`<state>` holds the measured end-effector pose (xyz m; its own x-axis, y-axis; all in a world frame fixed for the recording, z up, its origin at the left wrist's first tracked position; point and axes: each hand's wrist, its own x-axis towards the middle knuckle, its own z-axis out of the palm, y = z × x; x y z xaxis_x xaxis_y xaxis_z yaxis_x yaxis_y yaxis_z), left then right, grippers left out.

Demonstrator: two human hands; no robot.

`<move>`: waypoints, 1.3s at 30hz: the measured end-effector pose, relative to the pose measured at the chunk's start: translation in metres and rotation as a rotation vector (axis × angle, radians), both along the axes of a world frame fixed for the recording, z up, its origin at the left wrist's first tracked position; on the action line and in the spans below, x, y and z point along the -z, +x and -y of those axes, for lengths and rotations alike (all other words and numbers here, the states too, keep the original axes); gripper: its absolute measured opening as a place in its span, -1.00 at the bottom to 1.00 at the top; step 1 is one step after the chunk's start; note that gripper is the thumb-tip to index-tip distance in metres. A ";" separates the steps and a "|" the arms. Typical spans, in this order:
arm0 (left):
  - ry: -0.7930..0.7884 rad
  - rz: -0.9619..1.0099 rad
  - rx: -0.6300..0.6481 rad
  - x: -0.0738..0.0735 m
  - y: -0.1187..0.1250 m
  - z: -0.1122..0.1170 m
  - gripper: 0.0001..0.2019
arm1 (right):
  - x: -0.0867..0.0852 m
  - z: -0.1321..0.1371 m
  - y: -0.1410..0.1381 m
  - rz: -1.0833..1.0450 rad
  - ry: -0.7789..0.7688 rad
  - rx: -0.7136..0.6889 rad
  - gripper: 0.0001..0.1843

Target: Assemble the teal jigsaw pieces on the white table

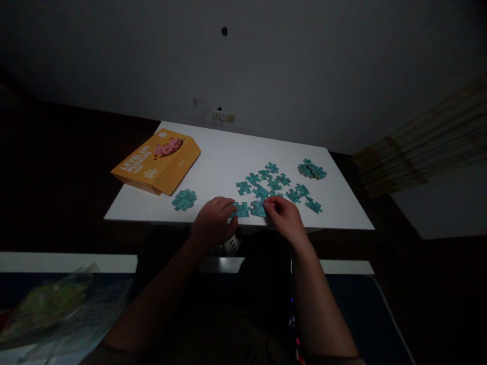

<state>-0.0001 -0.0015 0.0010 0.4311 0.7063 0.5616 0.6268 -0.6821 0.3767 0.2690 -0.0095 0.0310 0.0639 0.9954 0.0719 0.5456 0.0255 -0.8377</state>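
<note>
On a small white table (228,157) lie several teal jigsaw pieces, backs up. My left hand (213,221) rests at the table's near edge, its fingers curled and pinching a teal piece (241,209). My right hand (284,217) is just beside it, fingers bent and pressed on another teal piece (258,208). The two pieces lie close together between my hands. Loose pieces (272,181) are scattered just beyond my fingers.
An orange puzzle box (157,161) lies at the table's far left. A small joined cluster of pieces (184,199) sits near it, another cluster (312,170) at the far right. A clear plastic bag (57,309) lies at my lower left. The room is dim.
</note>
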 end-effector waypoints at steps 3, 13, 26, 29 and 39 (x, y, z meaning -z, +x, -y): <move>-0.008 -0.008 0.002 0.001 -0.001 0.000 -0.85 | 0.000 -0.002 0.000 0.108 0.006 -0.009 -0.67; -0.028 -0.017 -0.003 -0.001 0.000 0.001 -0.85 | -0.009 -0.007 -0.012 0.417 0.042 -0.121 -0.77; -0.028 -0.014 0.006 -0.001 0.000 0.001 -0.84 | 0.001 0.004 -0.026 0.564 0.163 -0.105 -0.75; -0.027 -0.009 0.001 -0.001 0.000 0.002 -0.83 | 0.000 0.007 -0.027 0.540 0.182 -0.114 -0.73; -0.037 -0.028 0.000 -0.003 0.000 0.002 -0.83 | -0.005 0.021 -0.024 0.584 0.244 -0.271 -0.53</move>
<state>-0.0001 -0.0031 0.0040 0.4460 0.7267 0.5226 0.6375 -0.6677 0.3844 0.2447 -0.0308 0.0356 -0.3027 0.9217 0.2424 0.8537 0.3753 -0.3611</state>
